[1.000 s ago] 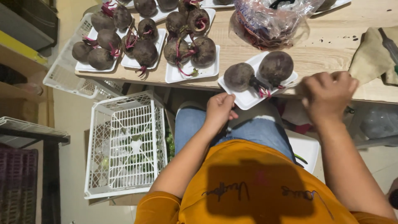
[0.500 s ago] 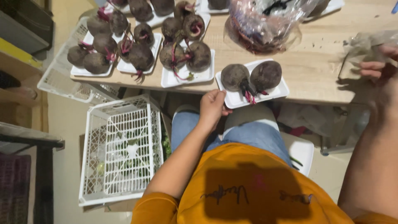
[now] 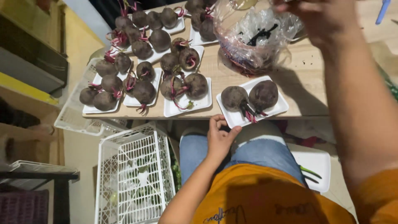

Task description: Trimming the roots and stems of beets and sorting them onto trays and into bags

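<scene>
Left hand (image 3: 219,139) grips white tray (image 3: 252,101) edge — two dark beetroots (image 3: 248,96); right hand's (image 3: 321,18) grasp seems unclear.

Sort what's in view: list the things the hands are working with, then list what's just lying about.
In hand:
- left hand gripping the white foam tray at the table edge
- two dark round beetroots on that tray
- right hand above the clear crumpled plastic bag

Lying about:
- white slatted plastic crate on the floor
- other filled beetroot trays
</scene>
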